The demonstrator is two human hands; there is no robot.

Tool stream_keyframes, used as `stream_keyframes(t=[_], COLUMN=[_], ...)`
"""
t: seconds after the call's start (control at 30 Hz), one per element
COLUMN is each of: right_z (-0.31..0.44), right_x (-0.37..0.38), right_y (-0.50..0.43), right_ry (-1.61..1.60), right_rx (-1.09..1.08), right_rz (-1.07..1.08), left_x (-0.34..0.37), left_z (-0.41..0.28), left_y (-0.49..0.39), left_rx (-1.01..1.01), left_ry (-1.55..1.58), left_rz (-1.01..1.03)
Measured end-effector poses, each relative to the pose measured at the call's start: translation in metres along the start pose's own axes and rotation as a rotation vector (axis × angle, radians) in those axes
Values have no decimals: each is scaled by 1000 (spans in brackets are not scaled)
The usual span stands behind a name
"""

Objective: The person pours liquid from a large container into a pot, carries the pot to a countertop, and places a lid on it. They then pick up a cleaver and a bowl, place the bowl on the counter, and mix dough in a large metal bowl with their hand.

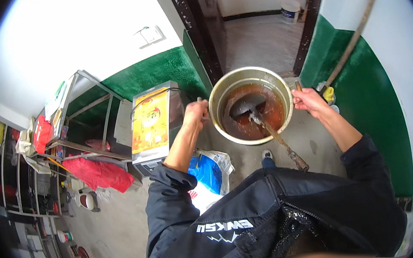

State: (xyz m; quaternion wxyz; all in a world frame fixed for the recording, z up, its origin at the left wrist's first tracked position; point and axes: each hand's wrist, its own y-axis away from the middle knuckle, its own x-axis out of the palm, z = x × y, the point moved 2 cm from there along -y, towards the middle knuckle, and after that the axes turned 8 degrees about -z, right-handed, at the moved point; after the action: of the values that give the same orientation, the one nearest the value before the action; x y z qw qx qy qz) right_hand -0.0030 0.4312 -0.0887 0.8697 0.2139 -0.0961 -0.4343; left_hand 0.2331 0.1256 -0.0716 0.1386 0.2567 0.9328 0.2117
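Observation:
Between my two hands is a large round metal pot (pixel 226 136) with a handle on each side. My left hand (pixel 195 114) grips the handle on its left, and my right hand (pixel 310 101) is closed on the right one. Reddish-brown liquid (pixel 242 132) with small floating bits fills the lower part of the pot. A ladle with a dark metal bowl (pixel 243 104) rests in the liquid. Its worn wooden handle (pixel 284 147) leans over the near rim towards my jacket. Whether the pot's base touches anything is hidden.
Ahead, a doorway with a dark frame (pixel 298 49) leads to a room with a white bucket (pixel 290 11). Left stand a metal appliance (pixel 174 109) and a metal rack (pixel 109 120). A blue-and-white bag (pixel 205 172) sits near my left elbow. Along the right wall leans a wooden pole (pixel 352 42).

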Motion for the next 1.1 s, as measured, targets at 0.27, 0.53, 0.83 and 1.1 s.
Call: stream_keyframes(t=[0.27, 0.53, 0.83, 1.1], right_z=[65, 122, 136, 132], right_x=[32, 93, 141, 129], right_y=[-139, -187, -219, -242], right_ry=[-14, -47, -130, -93], right_rx=[-48, -103, -61, -55], right_rz=[136, 194, 190, 199], left_x=[16, -4, -27, -13], left_z=[-85, -163, -189, -184], left_y=[-105, -204, -291, -288], left_rx=[173, 242, 212, 298], left_ry=[168, 66, 33, 49], left_rz=[-204, -228, -169, -226])
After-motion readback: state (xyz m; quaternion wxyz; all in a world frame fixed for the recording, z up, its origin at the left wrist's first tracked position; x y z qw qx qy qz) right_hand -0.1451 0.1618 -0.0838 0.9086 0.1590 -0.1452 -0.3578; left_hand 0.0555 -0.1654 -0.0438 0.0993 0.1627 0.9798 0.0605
